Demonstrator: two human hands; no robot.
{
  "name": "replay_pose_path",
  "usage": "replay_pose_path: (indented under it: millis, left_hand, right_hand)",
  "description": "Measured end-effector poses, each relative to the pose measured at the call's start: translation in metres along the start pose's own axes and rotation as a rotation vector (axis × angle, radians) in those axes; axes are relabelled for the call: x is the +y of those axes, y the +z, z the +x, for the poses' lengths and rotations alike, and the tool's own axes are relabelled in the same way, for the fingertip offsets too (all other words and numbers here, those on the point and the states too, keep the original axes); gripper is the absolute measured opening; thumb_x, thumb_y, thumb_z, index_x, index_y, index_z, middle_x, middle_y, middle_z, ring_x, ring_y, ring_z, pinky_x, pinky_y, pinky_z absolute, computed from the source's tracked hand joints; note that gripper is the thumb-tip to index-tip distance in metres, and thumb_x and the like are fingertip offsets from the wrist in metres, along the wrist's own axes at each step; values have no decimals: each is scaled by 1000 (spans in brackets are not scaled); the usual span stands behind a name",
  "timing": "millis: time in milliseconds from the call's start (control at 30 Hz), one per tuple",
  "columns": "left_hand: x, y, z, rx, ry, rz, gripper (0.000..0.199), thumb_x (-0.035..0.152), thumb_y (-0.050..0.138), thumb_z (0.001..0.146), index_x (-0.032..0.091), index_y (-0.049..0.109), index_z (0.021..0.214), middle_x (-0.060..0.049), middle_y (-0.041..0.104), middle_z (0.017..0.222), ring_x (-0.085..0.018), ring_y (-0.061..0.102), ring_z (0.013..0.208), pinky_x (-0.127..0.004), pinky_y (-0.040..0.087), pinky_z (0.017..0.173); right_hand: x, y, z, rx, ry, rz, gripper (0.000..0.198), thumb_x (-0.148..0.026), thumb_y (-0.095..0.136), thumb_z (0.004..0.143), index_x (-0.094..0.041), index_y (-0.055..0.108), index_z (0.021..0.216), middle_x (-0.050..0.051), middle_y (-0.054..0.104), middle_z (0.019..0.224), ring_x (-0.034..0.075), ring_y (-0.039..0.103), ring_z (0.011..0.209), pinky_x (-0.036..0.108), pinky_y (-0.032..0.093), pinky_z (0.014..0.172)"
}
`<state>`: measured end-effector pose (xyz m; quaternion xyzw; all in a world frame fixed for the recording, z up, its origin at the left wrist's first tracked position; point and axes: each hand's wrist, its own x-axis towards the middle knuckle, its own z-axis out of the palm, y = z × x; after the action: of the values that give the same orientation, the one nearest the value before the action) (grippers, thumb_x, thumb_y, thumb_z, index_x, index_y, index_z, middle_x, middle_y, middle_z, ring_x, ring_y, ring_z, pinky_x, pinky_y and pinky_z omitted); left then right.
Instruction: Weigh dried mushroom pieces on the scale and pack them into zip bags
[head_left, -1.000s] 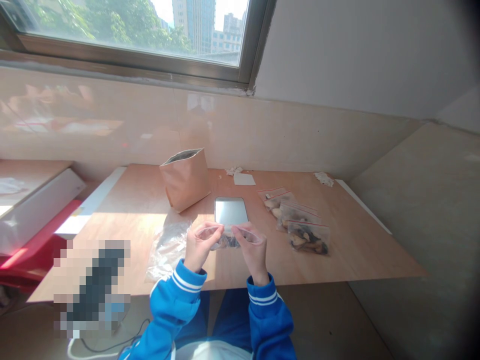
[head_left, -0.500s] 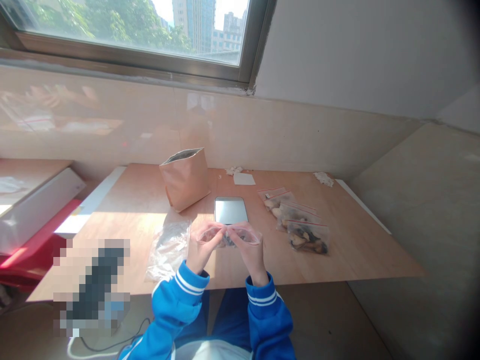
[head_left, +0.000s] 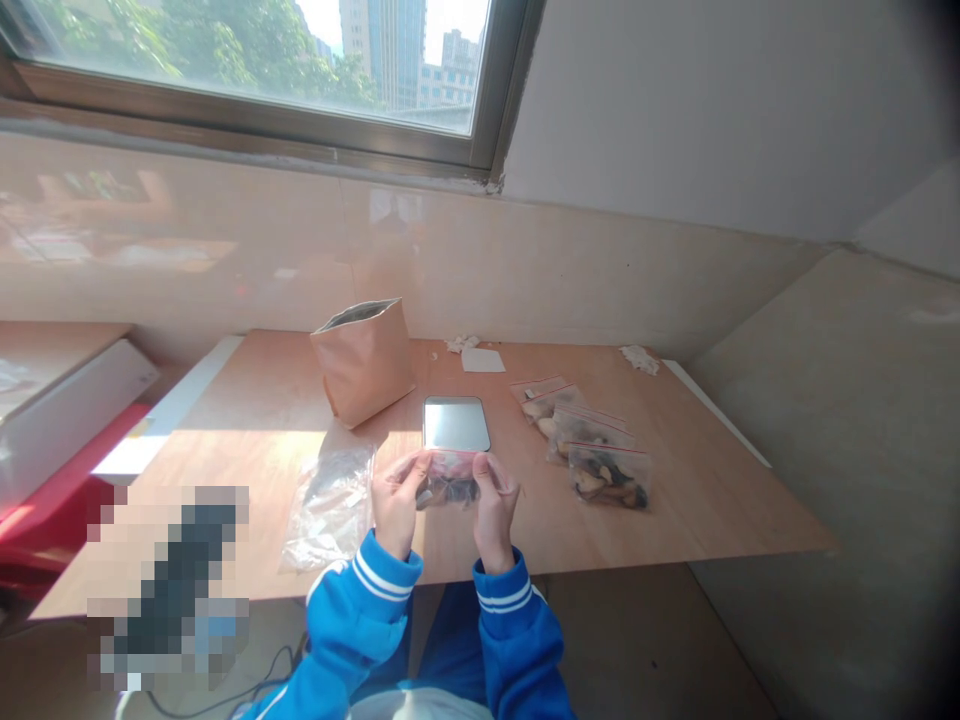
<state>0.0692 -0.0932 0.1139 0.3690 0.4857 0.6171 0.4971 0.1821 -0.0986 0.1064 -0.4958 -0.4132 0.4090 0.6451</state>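
Observation:
Between my two hands is a clear zip bag [head_left: 452, 490] with a reddish top edge and dark pieces inside. My left hand [head_left: 396, 500] pinches its upper left corner, thumb on the near face. At the upper right corner my right hand [head_left: 496, 502] grips it the same way. Just beyond the bag lies a flat silver scale [head_left: 455, 424], its near edge behind the bag. To the right, a filled zip bag [head_left: 609, 477] with brown and black dried pieces lies in front of several similar bags [head_left: 589, 428]. A flat clear plastic bag [head_left: 330, 510] rests left of my left hand.
An open brown paper bag [head_left: 364, 362] stands at the back left of the wooden table [head_left: 720, 500]. White paper [head_left: 483, 360] and crumpled tissue [head_left: 639, 360] lie along the far edge. A pixelated patch covers the near left corner, with cables [head_left: 255, 690] below.
My hands have spread from the middle of the bag's top to its two corners. The bag's mouth, bulging before, is now drawn straight and flat.

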Motion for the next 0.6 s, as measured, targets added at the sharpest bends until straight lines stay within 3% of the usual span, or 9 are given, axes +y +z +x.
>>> replay_pose_path:
  millis: [100,200,400,500,600]
  left_hand:
    - [-8,0,3,27,-43,-92,34,49,65,78,16,74,75,-6,74,73,-22,70,70,-33,58,68]
    - [-19,-2,5,33,-123,-127,39,52,56,83,18,73,74,-6,73,70,-22,70,69,-36,58,72]
    - [-35,-4,10,-11,-165,-75,46,56,46,87,20,73,76,-10,75,79,-28,71,79,-41,58,76]
    - [-30,-18,21,0,-102,25,56,57,33,90,19,72,77,-13,74,85,-27,71,82,-42,56,81]
    - [-22,-49,46,239,152,268,57,53,27,93,15,69,91,-14,70,98,-25,65,99,-42,48,97]
  right_hand:
    - [4,0,3,125,27,45,53,-58,49,89,-17,66,61,5,67,57,17,63,55,28,50,57]
    - [5,0,5,203,49,56,62,-62,40,92,-18,62,54,5,64,52,17,63,54,28,50,62]
    - [13,-9,13,222,81,1,68,-65,32,92,-20,61,51,7,64,51,21,65,58,33,52,67]
    - [20,-39,42,245,81,-52,68,-67,30,91,-21,60,50,8,64,50,23,64,54,36,52,64]
    - [23,-85,92,387,-33,-274,71,-69,24,90,-20,61,54,11,66,56,24,64,54,37,51,61]
